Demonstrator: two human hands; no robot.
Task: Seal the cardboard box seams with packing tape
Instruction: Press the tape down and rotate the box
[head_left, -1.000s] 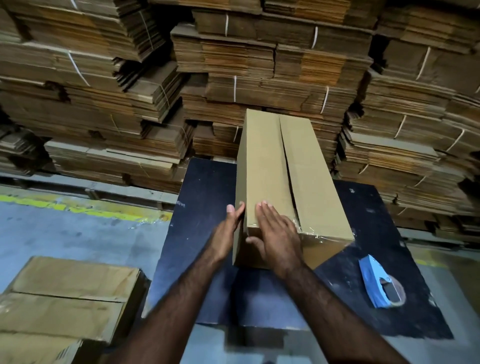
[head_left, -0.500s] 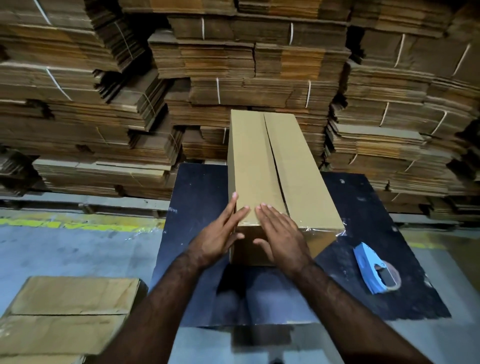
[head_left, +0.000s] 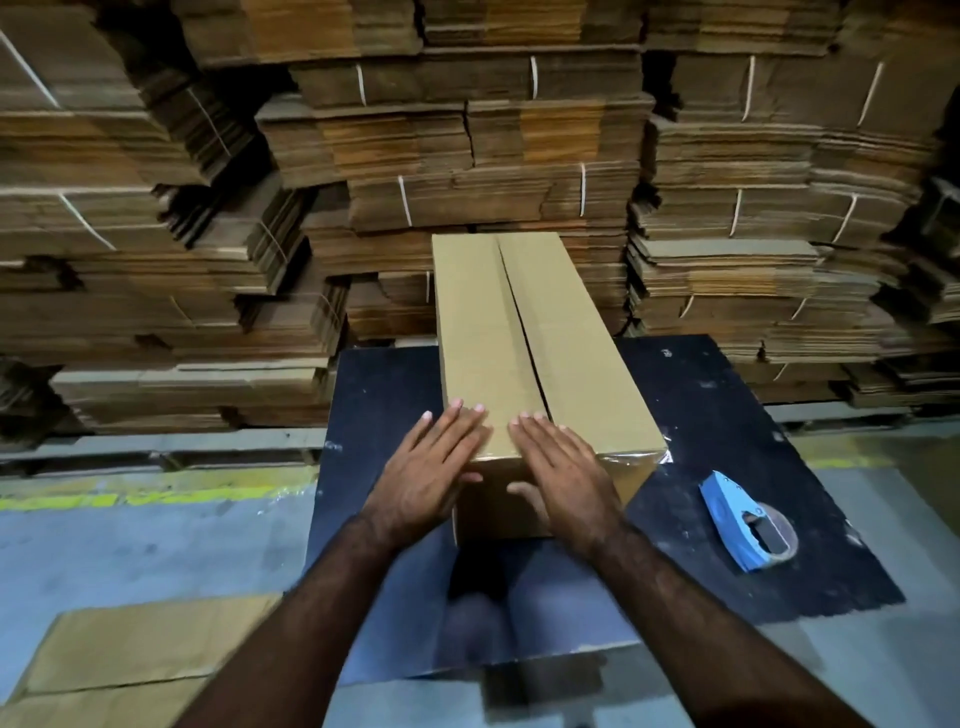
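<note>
Box (head_left: 524, 338) near edge: both hands' fingers (head_left: 457, 421) flat, unclenched; table (head_left: 727, 415) room R.

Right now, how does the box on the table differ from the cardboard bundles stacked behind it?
The box is assembled, standing as a long closed carton; the bundles are flattened sheets. The box is loose, with clear tape at its near end; the bundles are tied with pale string. Both hands press the box; nothing touches the bundles. Both are brown cardboard.

I'm seeing a long matt tan corrugated-cardboard box (head_left: 524, 353), glossy clear tape (head_left: 631, 457) wrinkling at its near edge, a scuffed dark matt board (head_left: 727, 467), and a smooth blue plastic tape dispenser (head_left: 740, 519) at right.
</note>
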